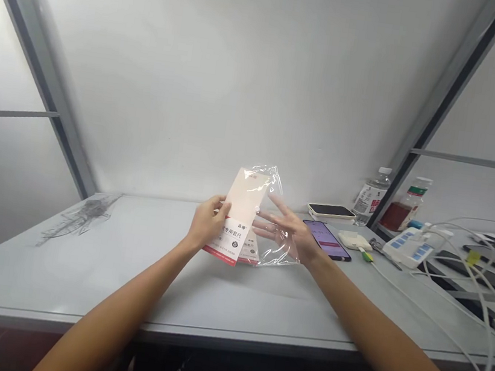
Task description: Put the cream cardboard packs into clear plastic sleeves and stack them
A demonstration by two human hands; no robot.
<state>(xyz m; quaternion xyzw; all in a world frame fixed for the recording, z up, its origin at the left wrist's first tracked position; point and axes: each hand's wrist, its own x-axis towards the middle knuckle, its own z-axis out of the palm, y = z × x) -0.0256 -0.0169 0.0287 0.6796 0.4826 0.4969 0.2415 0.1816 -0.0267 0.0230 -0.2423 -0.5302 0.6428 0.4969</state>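
Observation:
My left hand (207,221) is closed on the left edge of a pale card pack (240,215) with printed text and a red bottom strip, holding it upright above the table. A clear plastic sleeve (274,238) hangs around and behind the card. My right hand (285,230) has its fingers spread against the sleeve on the right side of the card, partly inside or behind the clear film.
The grey table (127,267) bears crumpled clear plastic (79,218) at far left. To the right lie a lit phone (326,240), a second phone on a white box (331,211), a small white box (354,240), a power strip (406,246) with cables, and two bottles (371,199).

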